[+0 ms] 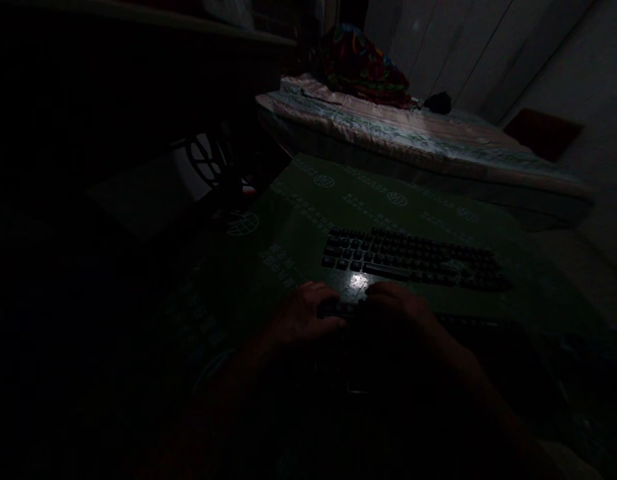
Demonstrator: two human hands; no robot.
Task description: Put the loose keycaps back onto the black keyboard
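Note:
The scene is very dark. My left hand [303, 313] and my right hand [396, 303] meet low in the middle, both with fingers curled around a small dark object [341, 309] held between them; I cannot make out what it is. Just beyond the hands a black set of keyboard keys [413, 257] lies on a green printed sheet [308, 213] spread over the surface. A bright glint shows on the sheet between the hands and the keys.
A bed with a pale striped cover [413, 137] runs across the back, with a colourful bundle of cloth [363, 63] on it. A dark metal frame [208, 160] stands at left. Walls close the right side.

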